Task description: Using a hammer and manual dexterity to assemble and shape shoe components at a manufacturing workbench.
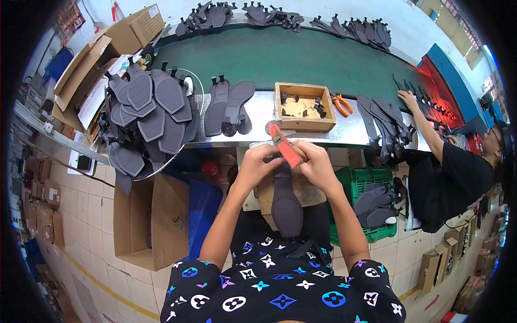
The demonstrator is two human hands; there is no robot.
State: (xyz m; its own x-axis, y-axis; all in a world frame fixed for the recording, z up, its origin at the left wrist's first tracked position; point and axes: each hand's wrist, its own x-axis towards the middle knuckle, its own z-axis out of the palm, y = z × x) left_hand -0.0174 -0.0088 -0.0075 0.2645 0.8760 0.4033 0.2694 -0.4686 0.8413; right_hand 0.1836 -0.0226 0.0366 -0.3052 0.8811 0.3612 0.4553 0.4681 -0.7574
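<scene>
Green belt [301, 56] runs across the top, with dark soles along its far edge. Below it sits the steel counter [258, 110]. On it I log a heap of soles [148, 116] at my left, a pair of soles [229, 107], a wooden tray [302, 106] of small parts, orange pliers [342, 104] and more strips to the right. A cardboard box [151, 220] stands on the floor at left, a green crate [366, 185] with soles at right. A co-worker in a black shirt [449, 177] reaches onto the counter at far right.

Both of my hands meet just below the counter edge. The left hand [258, 164] is closed on the upper end of the dark sole [285, 202], which hangs down toward my lap. The right hand [318, 164] is closed around a red tool [284, 145], its tip angled up-left over the sole's top end.

Risks, my judgement: the sole is gripped at one end only, so it could swing or slip under tool pressure. The tool tip lies close to my left fingers; a slip could nick them. I cannot tell whether the tip touches the sole.
</scene>
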